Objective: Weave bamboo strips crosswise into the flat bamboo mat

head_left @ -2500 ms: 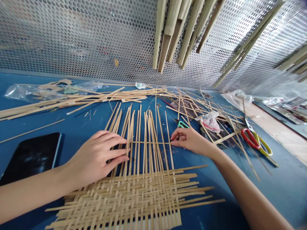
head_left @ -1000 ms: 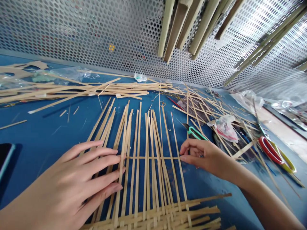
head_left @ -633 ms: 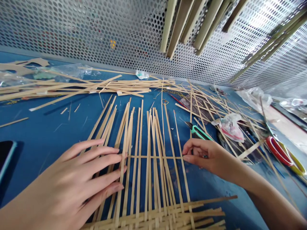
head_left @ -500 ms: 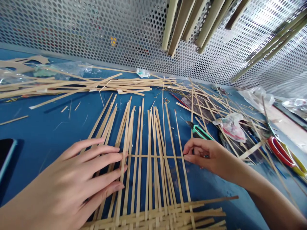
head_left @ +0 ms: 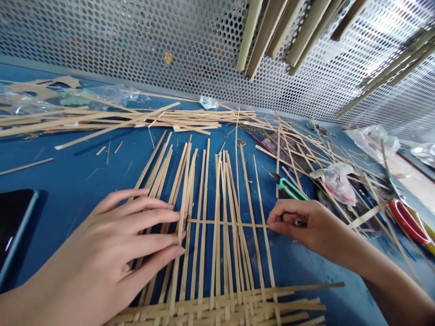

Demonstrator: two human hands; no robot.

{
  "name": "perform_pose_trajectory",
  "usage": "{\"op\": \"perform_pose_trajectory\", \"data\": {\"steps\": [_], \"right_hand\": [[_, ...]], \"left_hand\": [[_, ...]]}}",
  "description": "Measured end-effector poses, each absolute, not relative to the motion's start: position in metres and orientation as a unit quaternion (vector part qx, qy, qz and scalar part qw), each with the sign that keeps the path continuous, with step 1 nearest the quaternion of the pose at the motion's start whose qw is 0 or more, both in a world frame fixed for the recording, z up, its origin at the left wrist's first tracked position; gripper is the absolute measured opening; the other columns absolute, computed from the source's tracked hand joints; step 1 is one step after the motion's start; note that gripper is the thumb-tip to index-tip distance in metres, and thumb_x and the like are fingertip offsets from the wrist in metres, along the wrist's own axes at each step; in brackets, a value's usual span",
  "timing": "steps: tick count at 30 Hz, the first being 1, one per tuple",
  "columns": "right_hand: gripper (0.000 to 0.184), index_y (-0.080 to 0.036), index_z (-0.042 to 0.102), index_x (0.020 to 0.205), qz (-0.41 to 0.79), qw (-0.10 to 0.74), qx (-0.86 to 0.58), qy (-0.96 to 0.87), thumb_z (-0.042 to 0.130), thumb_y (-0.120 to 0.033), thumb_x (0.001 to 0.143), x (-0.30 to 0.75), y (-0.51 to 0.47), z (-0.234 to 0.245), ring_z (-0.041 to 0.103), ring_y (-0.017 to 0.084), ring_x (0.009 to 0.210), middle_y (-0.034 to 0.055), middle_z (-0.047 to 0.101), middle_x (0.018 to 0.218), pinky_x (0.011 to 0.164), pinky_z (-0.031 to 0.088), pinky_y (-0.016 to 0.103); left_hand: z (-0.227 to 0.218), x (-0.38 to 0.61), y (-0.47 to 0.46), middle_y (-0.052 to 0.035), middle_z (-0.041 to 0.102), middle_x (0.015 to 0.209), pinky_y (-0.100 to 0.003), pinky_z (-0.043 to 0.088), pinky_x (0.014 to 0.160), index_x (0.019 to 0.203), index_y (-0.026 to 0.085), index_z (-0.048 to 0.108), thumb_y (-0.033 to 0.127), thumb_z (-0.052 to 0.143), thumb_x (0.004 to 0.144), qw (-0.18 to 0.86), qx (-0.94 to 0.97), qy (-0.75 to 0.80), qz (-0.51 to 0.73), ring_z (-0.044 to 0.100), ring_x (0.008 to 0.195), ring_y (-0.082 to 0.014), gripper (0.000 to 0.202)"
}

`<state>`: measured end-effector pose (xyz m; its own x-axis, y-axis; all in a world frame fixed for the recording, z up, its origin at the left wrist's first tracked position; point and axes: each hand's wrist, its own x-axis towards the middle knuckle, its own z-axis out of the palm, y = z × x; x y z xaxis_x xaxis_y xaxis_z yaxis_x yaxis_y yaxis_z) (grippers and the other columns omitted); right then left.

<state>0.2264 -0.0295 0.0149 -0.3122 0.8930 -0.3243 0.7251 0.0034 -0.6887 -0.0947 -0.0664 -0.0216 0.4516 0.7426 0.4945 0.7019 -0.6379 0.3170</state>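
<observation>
Phone: dark flat phone with a teal edge [head_left: 13, 226], far left on the blue counter [head_left: 68, 181], well away from the weaving.
Left hand: the left hand [head_left: 112, 244] lies flat with its fingers spread, pressing down the leftmost pale upright bamboo strips [head_left: 204, 190]. It isn't gripping anything, same as a second ago.
Cross piece: the thin horizontal bamboo sliver [head_left: 224, 222] is threaded through the uprights between the two hands. It hasn't slid down, so there's still a big gap to the woven bamboo patch [head_left: 220, 308] at the bottom edge.
Right hand: the right hand [head_left: 302, 224] has thumb and forefinger pinched on the sliver's right end, just past the last upright.
What changed: honestly almost nothing, mostly the view drifted.
Tools: green-handled snips [head_left: 288, 188] just behind the right hand and red-and-yellow scissors [head_left: 408, 222] farther right, both untouched.
</observation>
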Motion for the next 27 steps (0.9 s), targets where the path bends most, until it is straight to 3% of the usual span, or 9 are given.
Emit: {"op": "perform_pose_trajectory", "data": {"steps": [5, 10, 13, 16, 20, 23, 27], "right_hand": [[0.016, -0.021, 0.068, 0.065, 0.331, 0.129, -0.561, -0.748, 0.058, -0.027, 0.077, 0.225, -0.032, 0.015, 0.057, 0.018, 0.069, 0.0032, 0.067, 0.067, 0.067, 0.043, 0.031], [0.017, -0.021, 0.06, 0.065, 0.339, 0.075, -0.585, -0.733, 0.051, -0.028, 0.079, 0.224, -0.035, 0.011, 0.043, 0.015, 0.054, -0.001, 0.05, 0.057, 0.052, 0.032, 0.027], [0.019, -0.021, 0.055, 0.066, 0.339, 0.065, -0.59, -0.73, 0.048, -0.029, 0.081, 0.223, -0.037, 0.008, 0.039, 0.015, 0.054, -0.0027, 0.041, 0.056, 0.052, 0.03, 0.027], [0.018, -0.021, 0.054, 0.068, 0.316, 0.08, -0.589, -0.739, 0.047, -0.026, 0.083, 0.222, -0.039, 0.005, 0.04, 0.015, 0.055, -0.0024, 0.043, 0.058, 0.052, 0.03, 0.027], [0.018, -0.021, 0.054, 0.07, 0.291, 0.135, -0.557, -0.766, 0.045, -0.019, 0.086, 0.22, -0.04, 0.001, 0.048, 0.016, 0.066, 0.0024, 0.054, 0.077, 0.059, 0.036, 0.029], [0.018, -0.021, 0.051, 0.069, 0.29, 0.142, -0.549, -0.771, 0.047, -0.016, 0.085, 0.217, -0.038, 0.001, 0.044, 0.015, 0.062, 0.0004, 0.051, 0.071, 0.056, 0.033, 0.027], [0.019, -0.021, 0.05, 0.066, 0.286, 0.153, -0.547, -0.772, 0.048, -0.014, 0.084, 0.216, -0.036, 0.005, 0.041, 0.014, 0.058, -0.0013, 0.048, 0.065, 0.054, 0.031, 0.027]], "left_hand": [[-0.023, -0.095, -0.063, 0.0232, 0.076, 0.089, -0.038, 0.033, 0.106, 0.078, 0.05, 0.072, 0.064, 0.049, 0.092, 0.061, 0.818, 0.474, 0.319, 0.072, 0.087, -0.014, 0.03], [-0.018, -0.095, -0.059, 0.0254, 0.075, 0.082, -0.036, 0.034, 0.105, 0.077, 0.049, 0.072, 0.068, 0.046, 0.091, 0.056, 0.825, 0.466, 0.317, 0.073, 0.082, -0.0119, 0.035], [-0.017, -0.093, -0.06, 0.0248, 0.075, 0.082, -0.036, 0.036, 0.102, 0.079, 0.048, 0.072, 0.067, 0.047, 0.091, 0.049, 0.821, 0.466, 0.326, 0.073, 0.081, -0.0116, 0.034], [-0.019, -0.093, -0.06, 0.0227, 0.076, 0.085, -0.036, 0.037, 0.099, 0.079, 0.045, 0.073, 0.066, 0.047, 0.091, 0.042, 0.822, 0.461, 0.332, 0.071, 0.083, -0.0117, 0.036], [-0.02, -0.093, -0.061, 0.0194, 0.077, 0.089, -0.031, 0.039, 0.09, 0.083, 0.041, 0.074, 0.061, 0.048, 0.094, 0.054, 0.83, 0.433, 0.348, 0.067, 0.086, -0.0104, 0.034], [-0.019, -0.093, -0.06, 0.0185, 0.077, 0.091, -0.028, 0.04, 0.088, 0.091, 0.041, 0.074, 0.059, 0.052, 0.093, 0.095, 0.829, 0.422, 0.354, 0.067, 0.089, -0.0092, 0.029], [-0.016, -0.092, -0.058, 0.0212, 0.076, 0.085, -0.027, 0.04, 0.087, 0.085, 0.043, 0.075, 0.057, 0.051, 0.095, 0.138, 0.827, 0.419, 0.347, 0.07, 0.089, -0.0069, 0.029]]}}
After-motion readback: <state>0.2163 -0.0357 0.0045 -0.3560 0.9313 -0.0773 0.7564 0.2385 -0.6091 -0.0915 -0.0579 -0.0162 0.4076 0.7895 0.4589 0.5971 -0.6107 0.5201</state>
